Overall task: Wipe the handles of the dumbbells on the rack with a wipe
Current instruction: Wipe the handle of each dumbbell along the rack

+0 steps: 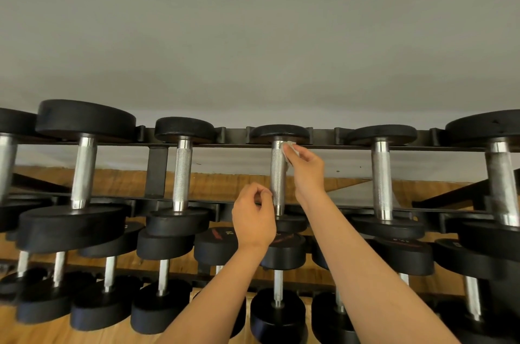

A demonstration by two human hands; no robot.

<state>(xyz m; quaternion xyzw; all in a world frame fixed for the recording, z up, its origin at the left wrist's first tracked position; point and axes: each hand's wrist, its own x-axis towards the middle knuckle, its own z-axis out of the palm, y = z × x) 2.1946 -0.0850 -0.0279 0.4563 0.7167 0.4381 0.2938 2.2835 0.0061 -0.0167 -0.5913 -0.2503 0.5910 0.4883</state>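
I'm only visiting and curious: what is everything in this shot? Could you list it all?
Upper-tier dumbbells: six, black heads and silver handles, across the top rails; the leftmost is cut off by the frame.
Lower-tier dumbbells: several, black and silver, on the tier below; count unclear.
Rack: one, black, holding both tiers.
Wipe: one, white, at the far end of the fourth handle from the left.
Wall: grey, behind.
Floor: brown wood, beneath.
Left hand: fingers curled beside that handle's near end; contact unclear.
Right hand: pinches the wipe against the handle.
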